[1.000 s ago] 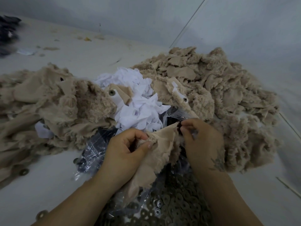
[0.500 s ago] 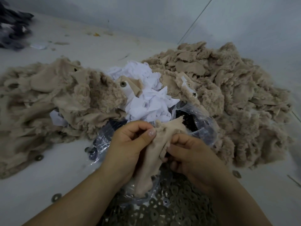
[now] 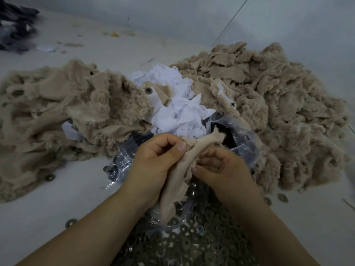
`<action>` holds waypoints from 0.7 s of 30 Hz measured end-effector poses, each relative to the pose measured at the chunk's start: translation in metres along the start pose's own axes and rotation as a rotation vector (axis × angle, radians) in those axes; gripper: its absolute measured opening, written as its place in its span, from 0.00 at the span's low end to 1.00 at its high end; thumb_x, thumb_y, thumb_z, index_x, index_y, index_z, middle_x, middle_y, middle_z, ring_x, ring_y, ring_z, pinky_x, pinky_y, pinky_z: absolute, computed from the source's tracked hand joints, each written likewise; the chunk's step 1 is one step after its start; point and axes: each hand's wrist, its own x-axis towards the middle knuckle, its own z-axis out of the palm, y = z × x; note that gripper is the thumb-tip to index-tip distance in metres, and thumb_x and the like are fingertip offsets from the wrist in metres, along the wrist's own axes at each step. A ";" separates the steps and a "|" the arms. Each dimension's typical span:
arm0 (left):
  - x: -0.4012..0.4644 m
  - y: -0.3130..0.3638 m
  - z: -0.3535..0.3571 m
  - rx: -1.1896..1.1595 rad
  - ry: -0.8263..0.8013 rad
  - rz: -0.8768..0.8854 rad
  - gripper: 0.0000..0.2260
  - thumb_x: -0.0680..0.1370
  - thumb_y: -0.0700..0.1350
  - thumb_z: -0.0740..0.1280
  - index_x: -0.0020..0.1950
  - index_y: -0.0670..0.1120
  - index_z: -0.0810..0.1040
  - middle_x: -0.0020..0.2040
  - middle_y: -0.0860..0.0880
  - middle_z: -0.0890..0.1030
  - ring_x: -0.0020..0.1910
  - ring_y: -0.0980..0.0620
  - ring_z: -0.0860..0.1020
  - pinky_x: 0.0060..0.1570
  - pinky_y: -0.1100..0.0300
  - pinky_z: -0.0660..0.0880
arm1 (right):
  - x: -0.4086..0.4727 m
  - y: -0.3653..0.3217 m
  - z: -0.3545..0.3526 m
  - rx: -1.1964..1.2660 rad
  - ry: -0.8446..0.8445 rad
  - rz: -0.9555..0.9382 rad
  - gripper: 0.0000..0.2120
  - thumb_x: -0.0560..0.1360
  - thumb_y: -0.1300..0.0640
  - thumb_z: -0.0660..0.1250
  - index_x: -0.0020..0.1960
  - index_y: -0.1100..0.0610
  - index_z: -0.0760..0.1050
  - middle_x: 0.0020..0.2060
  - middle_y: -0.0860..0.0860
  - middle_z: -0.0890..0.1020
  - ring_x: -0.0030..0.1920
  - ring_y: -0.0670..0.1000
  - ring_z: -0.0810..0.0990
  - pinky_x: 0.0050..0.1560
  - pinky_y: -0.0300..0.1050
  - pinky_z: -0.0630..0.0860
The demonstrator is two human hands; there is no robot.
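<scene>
Since a second ago our right hand [image 3: 221, 169] has dropped beside our left hand [image 3: 153, 162]; both pinch the beige fabric piece [image 3: 176, 181] above a clear bag [image 3: 123, 162] and washers [image 3: 192, 244], fur scrap heaps [image 3: 278, 104] flanking white scraps [image 3: 178, 114] on the pale surface [image 3: 48, 204] below grey walls [image 3: 172, 16]

A pale work surface [image 3: 48, 217] filled the frame. At the left lay a sprawling heap of beige plush pieces [image 3: 57, 112], and a taller beige heap [image 3: 288, 104] rose at the right. Between them sat a mound of white scraps [image 3: 178, 112], with a beige piece [image 3: 161, 95] bearing a round disc [image 3: 148, 90] on top. Just below the mound lay a crumpled clear plastic bag [image 3: 123, 160] with dark contents. A mass of grey ring-shaped discs [image 3: 192, 246] covered the bottom centre, and loose ones [image 3: 50, 177] lay scattered beside it. Blurred dark fabric [image 3: 15, 29] sat in the upper left corner.
</scene>
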 end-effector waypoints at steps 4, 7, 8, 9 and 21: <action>0.000 -0.001 0.001 0.013 -0.017 -0.014 0.05 0.72 0.44 0.69 0.36 0.50 0.82 0.34 0.51 0.81 0.33 0.58 0.78 0.34 0.66 0.76 | 0.000 0.005 0.003 -0.026 0.071 -0.071 0.05 0.72 0.66 0.74 0.42 0.57 0.85 0.35 0.54 0.87 0.34 0.48 0.85 0.35 0.34 0.77; 0.000 -0.003 0.000 0.063 -0.004 -0.004 0.04 0.70 0.49 0.74 0.37 0.51 0.82 0.36 0.51 0.82 0.36 0.56 0.79 0.36 0.65 0.77 | 0.001 0.007 0.004 0.075 0.085 -0.068 0.09 0.75 0.66 0.71 0.45 0.53 0.87 0.40 0.54 0.87 0.37 0.49 0.85 0.38 0.38 0.80; 0.000 -0.004 0.000 0.082 -0.003 0.000 0.04 0.68 0.49 0.75 0.37 0.51 0.82 0.36 0.51 0.82 0.37 0.55 0.79 0.37 0.64 0.78 | 0.001 0.008 0.005 0.109 0.070 -0.063 0.10 0.76 0.65 0.70 0.47 0.52 0.87 0.43 0.54 0.88 0.42 0.51 0.86 0.41 0.41 0.81; 0.000 -0.005 0.000 0.093 -0.002 0.006 0.03 0.68 0.49 0.75 0.37 0.52 0.82 0.36 0.51 0.81 0.37 0.55 0.79 0.37 0.64 0.78 | 0.001 0.008 0.006 0.159 0.052 -0.048 0.09 0.76 0.64 0.70 0.49 0.53 0.86 0.46 0.55 0.87 0.46 0.55 0.86 0.45 0.45 0.82; 0.001 -0.004 -0.002 -0.125 0.006 -0.085 0.03 0.69 0.42 0.73 0.36 0.47 0.82 0.35 0.48 0.82 0.34 0.54 0.80 0.35 0.63 0.78 | -0.003 0.006 0.007 0.402 -0.205 0.199 0.07 0.75 0.68 0.69 0.52 0.62 0.82 0.45 0.60 0.86 0.44 0.56 0.85 0.45 0.50 0.84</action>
